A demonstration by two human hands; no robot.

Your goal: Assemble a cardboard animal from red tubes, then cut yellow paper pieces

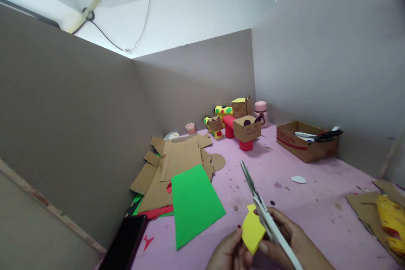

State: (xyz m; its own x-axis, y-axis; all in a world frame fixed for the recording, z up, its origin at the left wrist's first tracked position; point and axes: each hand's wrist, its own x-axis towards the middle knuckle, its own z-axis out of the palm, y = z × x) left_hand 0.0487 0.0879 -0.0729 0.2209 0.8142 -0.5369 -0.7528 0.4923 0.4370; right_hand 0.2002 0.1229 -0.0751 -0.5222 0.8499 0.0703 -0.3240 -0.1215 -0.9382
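Low in the head view, my left hand [230, 249] pinches a small piece of yellow paper [252, 230] between thumb and fingers. My right hand [292, 236] is closed around a pair of scissors [261, 209], whose blades point up and away from me. The scissors cross the right edge of the yellow paper, and my right thumb lies close to its lower corner. Whether the blades bite on the paper I cannot tell. Left of my hands lies a flat green sheet [196, 204] on the pink tabletop.
Cardboard pieces [182, 158] pile up behind the green sheet, with a phone [125, 242] nearer me. Cardboard-headed animal figures [248, 130] and a pink flask [261, 114] stand at the back. An open cardboard box [305, 143] holds tools on the right. Grey partitions [196, 84] enclose the table.
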